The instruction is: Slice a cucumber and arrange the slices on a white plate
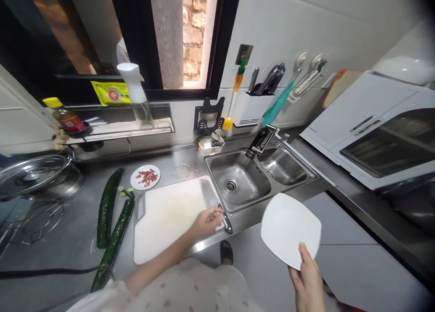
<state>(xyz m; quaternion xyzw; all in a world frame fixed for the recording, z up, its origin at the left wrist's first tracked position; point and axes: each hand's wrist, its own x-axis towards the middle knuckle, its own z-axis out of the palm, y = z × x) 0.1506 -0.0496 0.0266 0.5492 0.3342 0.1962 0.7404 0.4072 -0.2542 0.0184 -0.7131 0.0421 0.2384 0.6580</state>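
My right hand grips a white square plate by its near edge, thumb on top, and holds it tilted in front of the sink cabinet. Nothing shows in my left hand, whose fingers are loosely bent and apart. It hovers over the right side of a white cutting board, close to the black handle of a knife. The knife's wide blade lies along the board's right edge. Left of the board are two long cucumbers, one with a cut end beside a few small slices.
A small white plate of chopped reddish pieces sits behind the board. To the right is a double steel sink with a black faucet. A lidded steel pot stands at the left. A knife holder is on the wall.
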